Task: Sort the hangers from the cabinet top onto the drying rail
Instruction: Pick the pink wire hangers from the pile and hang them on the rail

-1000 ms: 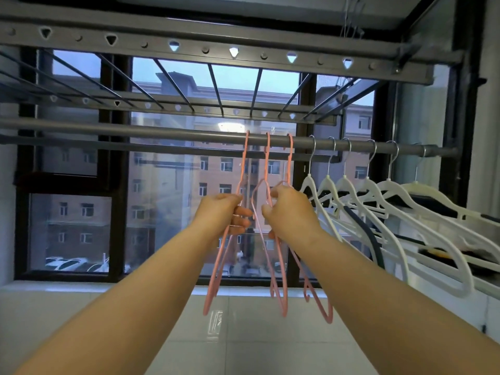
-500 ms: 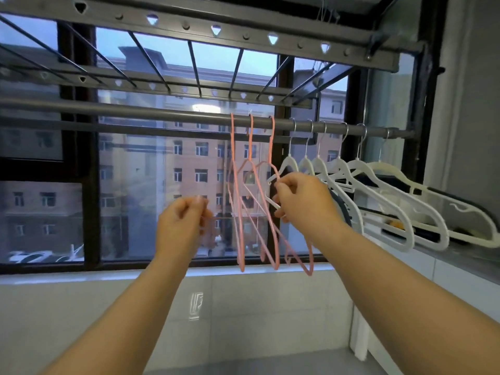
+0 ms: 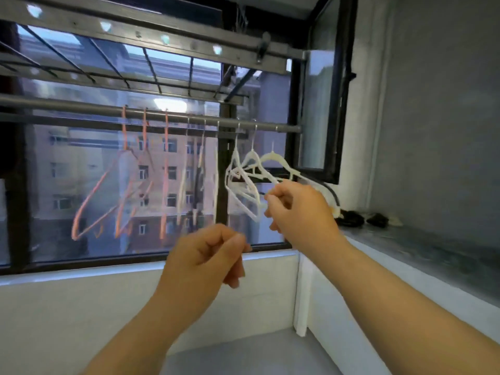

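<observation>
Head view: pink hangers (image 3: 165, 171) and white hangers (image 3: 270, 156) hang on drying rail (image 3: 67, 105). Left hand (image 3: 208, 255) curled, empty; right hand (image 3: 300, 209) curled beside white hangers, cannot tell whether gripping

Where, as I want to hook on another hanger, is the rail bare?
The rail is bare left of the three pink hangers, out to the picture's edge; a hand could pass freely there. Small gaps separate the pink ones. Rightward, white hangers crowd it to its end, where the right hand is.
</observation>
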A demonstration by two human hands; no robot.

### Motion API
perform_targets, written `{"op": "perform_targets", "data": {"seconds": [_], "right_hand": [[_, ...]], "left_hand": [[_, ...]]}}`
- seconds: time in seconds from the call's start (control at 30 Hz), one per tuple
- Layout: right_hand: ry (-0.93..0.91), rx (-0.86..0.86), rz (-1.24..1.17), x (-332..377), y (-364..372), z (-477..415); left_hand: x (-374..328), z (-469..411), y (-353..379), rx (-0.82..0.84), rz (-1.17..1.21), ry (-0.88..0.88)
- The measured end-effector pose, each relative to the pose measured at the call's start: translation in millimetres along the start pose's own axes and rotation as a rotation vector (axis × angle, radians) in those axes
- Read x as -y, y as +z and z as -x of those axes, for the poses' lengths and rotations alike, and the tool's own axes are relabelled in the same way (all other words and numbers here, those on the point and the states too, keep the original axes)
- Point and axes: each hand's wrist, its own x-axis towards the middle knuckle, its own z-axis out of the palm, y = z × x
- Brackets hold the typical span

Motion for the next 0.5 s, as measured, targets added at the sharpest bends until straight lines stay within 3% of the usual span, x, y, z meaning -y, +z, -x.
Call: {"op": "perform_targets", "data": {"seconds": [0.27, 0.5], "right_hand": [[0.416, 0.054, 0.073, -158, -148, 61], [0.641, 0.004, 0.163, -303, -206, 103]], "left_hand": [[73, -1, 201, 0.279, -0.051, -0.276], [173, -9, 339, 0.455, -0.159, -0.368]]}}
